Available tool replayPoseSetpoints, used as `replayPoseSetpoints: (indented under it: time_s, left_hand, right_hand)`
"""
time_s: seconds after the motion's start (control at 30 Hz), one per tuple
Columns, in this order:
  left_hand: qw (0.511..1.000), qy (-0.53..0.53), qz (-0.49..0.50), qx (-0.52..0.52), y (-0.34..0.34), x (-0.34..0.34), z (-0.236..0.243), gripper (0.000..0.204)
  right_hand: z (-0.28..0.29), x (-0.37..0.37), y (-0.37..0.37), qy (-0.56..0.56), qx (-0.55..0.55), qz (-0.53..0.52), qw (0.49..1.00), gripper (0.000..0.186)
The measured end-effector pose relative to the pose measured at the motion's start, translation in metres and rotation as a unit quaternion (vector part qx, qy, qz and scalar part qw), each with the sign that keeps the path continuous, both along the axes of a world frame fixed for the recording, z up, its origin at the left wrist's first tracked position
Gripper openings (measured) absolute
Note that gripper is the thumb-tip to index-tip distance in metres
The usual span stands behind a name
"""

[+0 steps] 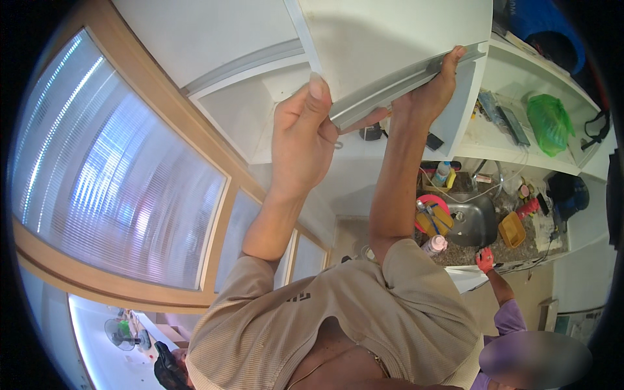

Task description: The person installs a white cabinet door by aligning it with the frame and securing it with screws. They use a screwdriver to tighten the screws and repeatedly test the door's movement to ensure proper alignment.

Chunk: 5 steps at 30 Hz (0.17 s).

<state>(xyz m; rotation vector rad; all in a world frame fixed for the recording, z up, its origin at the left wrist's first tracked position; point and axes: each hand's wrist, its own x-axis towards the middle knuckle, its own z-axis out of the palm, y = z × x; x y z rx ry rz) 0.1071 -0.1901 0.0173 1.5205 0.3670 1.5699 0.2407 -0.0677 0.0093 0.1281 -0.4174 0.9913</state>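
Overhead, a white cabinet door (390, 32) has a grey metal strip (380, 96) along its lower edge. My left hand (302, 136) grips the left end of this strip, thumb up on the near side and fingers reaching underneath. Farther right, my right hand (429, 97) holds the same edge from below, its thumb pressed over the strip near the right end. The right hand's fingers are partly hidden behind the strip. Below the door, the white cabinet's inside shows, with a small black item (370, 132) lying in it.
At right, an open shelf holds a green plastic bag (550, 125). Lower down, a countertop carries a steel sink (473, 221), a yellow tray (512, 229) and a pink bottle (435, 245). A co-worker's red-gloved hand (485, 260) is beside the sink. Wood-framed ribbed glass (123, 169) stands at left.
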Motion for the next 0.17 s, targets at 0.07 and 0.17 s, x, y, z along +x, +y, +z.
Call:
replayPoseSetpoints:
  time_s: [0.07, 0.17]
  left_hand:
    - [1.0, -0.009, -0.002, -0.009, 0.0006, -0.0001, 0.0007, 0.054]
    - [1.0, -0.008, -0.001, -0.007, 0.003, -0.0026, 0.0009, 0.053]
  right_hand:
    - [-0.0025, 0.0001, 0.0055, 0.007, 0.009, 0.0, 1.0, 0.047]
    - [-0.0019, -0.0021, 0.0074, 0.0, 0.01, 0.007, 1.0, 0.052]
